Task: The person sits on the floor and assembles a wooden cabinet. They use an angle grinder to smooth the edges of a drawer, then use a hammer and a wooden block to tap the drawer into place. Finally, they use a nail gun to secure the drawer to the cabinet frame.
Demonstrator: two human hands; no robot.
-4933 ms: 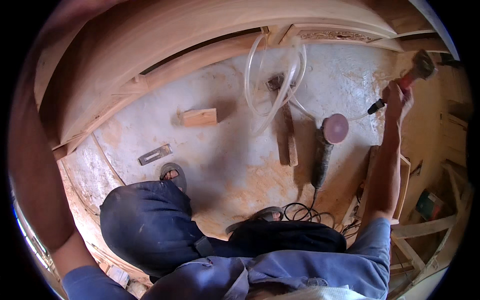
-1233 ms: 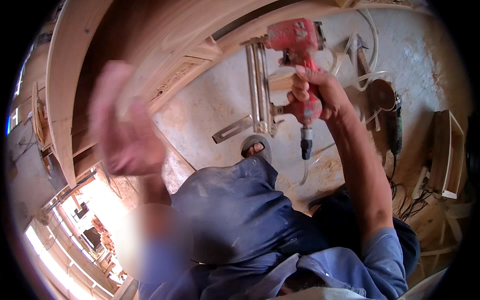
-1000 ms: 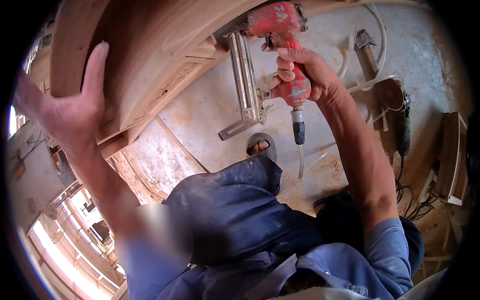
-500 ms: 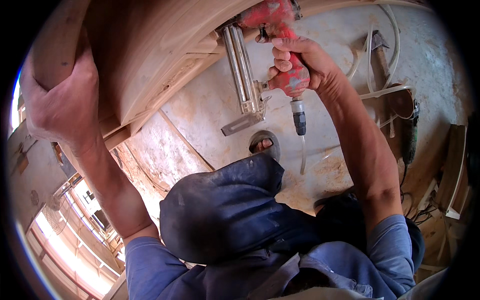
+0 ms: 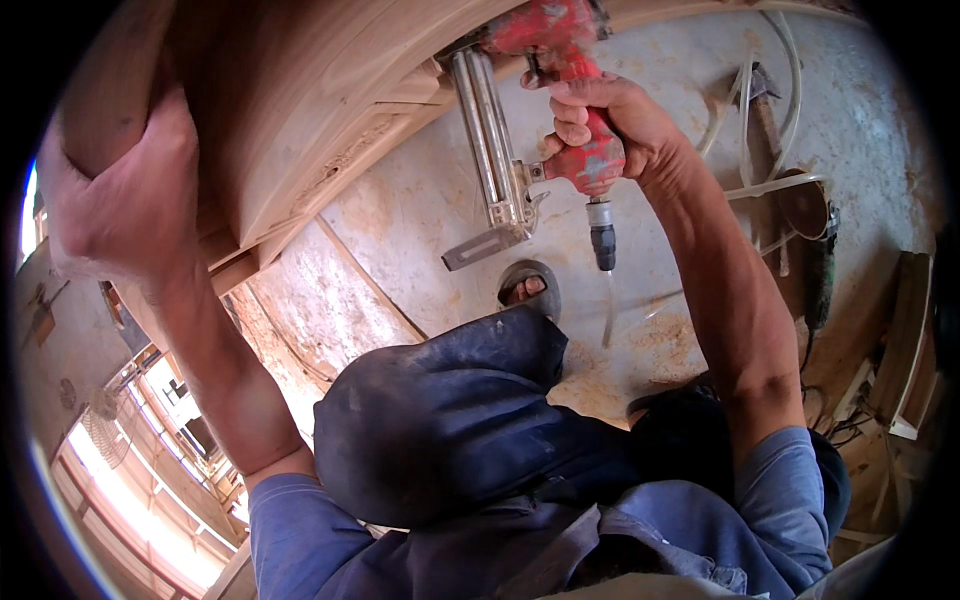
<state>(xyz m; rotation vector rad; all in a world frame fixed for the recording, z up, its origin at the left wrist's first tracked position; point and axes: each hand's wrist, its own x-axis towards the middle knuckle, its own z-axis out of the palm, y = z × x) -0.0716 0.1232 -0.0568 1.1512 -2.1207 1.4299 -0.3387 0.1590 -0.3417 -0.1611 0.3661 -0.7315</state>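
My right hand (image 5: 615,125) is closed round the handle of a red pneumatic nail gun (image 5: 592,160). Its metal magazine (image 5: 487,140) slants down on the left, and its nose meets the edge of a large wooden workpiece (image 5: 340,110) at the top. From the bottom of the handle a clear air hose (image 5: 609,310) hangs off a dark coupling. At the upper left my left hand (image 5: 135,200) is wrapped round a wooden board (image 5: 110,100) belonging to or lying against the workpiece; its fingertips are hidden behind the wood.
On the grey, sawdust-strewn floor (image 5: 390,230) at right lie a hammer (image 5: 765,110), looped clear hose (image 5: 790,70) and an angle grinder (image 5: 815,230). Wood offcuts (image 5: 905,340) and dark cables lie at far right. My sandalled foot (image 5: 528,288) is below the magazine.
The nail gun and my right hand have shifted very slightly to the right. My left hand keeps its hold on the board.
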